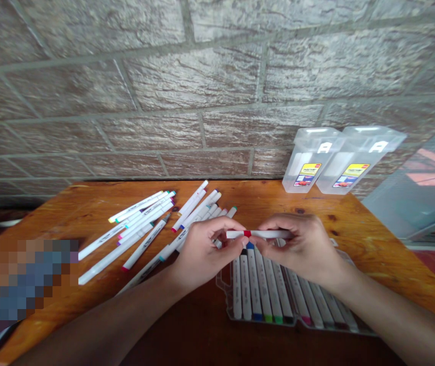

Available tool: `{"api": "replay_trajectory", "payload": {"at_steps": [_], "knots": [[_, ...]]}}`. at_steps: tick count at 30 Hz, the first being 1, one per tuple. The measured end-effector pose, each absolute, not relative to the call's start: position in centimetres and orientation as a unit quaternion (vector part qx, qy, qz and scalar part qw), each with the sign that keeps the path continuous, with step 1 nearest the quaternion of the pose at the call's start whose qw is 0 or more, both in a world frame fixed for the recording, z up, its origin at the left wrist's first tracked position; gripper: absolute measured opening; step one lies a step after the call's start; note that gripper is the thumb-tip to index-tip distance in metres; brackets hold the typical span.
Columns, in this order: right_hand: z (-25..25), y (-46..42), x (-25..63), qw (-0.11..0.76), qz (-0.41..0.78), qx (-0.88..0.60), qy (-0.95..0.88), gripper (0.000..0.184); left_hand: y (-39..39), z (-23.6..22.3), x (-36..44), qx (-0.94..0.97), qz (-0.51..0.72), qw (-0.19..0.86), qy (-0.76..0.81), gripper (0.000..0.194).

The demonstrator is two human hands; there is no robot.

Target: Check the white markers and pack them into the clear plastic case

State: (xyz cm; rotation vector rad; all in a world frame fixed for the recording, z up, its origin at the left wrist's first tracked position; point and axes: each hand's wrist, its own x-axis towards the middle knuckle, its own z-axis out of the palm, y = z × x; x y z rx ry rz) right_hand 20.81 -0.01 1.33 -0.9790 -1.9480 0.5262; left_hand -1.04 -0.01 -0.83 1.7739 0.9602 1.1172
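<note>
Pinching a white marker (259, 234) at its red band between the left hand (206, 251) and right hand (301, 249) grips, just above a plastic tray of markers (223, 290), with a drop risked from any slackened pressure.

The left hand (206, 252) and right hand (302, 249) lead into bare, slender forearms (99, 325), perhaps lens-stretched.
</note>
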Motion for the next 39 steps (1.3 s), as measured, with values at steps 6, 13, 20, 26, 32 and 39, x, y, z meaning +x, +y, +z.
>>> {"api": "replay_trajectory", "payload": {"at_steps": [6,13,20,26,32,39], "knots": [[1.3,0.0,20.8,0.434,0.261,-0.395,-0.766,0.015,0.2,-0.8,-1.0,0.696,0.455,0.402,0.385,0.016],[0.9,0.5,21.0,0.446,0.323,-0.398,-0.733,0.013,0.3,-0.3,-1.0,0.654,0.473,0.456,0.375,0.018],[0.9,0.8,21.0,0.471,0.374,-0.399,-0.692,0.012,0.7,-0.2,-1.0,0.610,0.491,0.503,0.367,0.023],[1.3,0.8,20.8,0.499,0.394,-0.400,-0.661,0.010,1.0,0.2,-1.1,0.585,0.498,0.516,0.379,0.024],[1.6,1.1,20.9,0.518,0.411,-0.395,-0.638,0.010,1.1,0.7,-1.1,0.565,0.497,0.524,0.398,0.024],[1.6,1.3,21.2,0.539,0.422,-0.381,-0.621,0.009,1.3,0.5,-1.1,0.546,0.508,0.537,0.395,0.024]]}}
